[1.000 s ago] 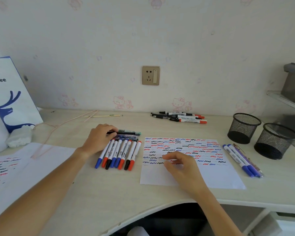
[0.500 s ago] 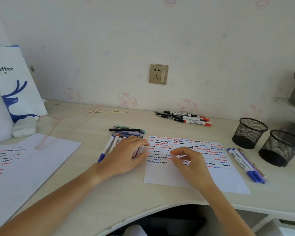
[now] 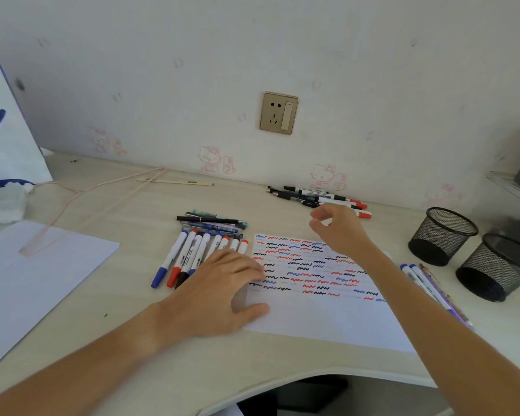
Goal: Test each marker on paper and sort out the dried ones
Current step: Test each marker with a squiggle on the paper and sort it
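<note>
A white test sheet (image 3: 321,316) covered with red, blue and black squiggles lies in the middle of the desk. Left of it is a row of capped markers (image 3: 186,256), with thin pens (image 3: 213,223) stacked behind them. My left hand (image 3: 219,292) rests flat over the near ends of that row, its thumb on the sheet's left edge. My right hand (image 3: 338,231) hovers above the sheet's far edge, fingers loosely curled and holding nothing, just in front of a pile of markers (image 3: 318,196) by the wall. Blue-capped markers (image 3: 424,280) lie right of the sheet.
Two black mesh cups (image 3: 442,235) (image 3: 499,267) stand at the right. Another scribbled sheet (image 3: 42,280) lies at the left, below a white and blue paper bag (image 3: 6,130), a white cloth (image 3: 2,202) and a pink string (image 3: 81,190). The desk's curved front edge is near me.
My right hand has lifted off the sheet and moved back toward the marker pile by the wall. My left hand slid right along the marker row to the sheet's edge.
</note>
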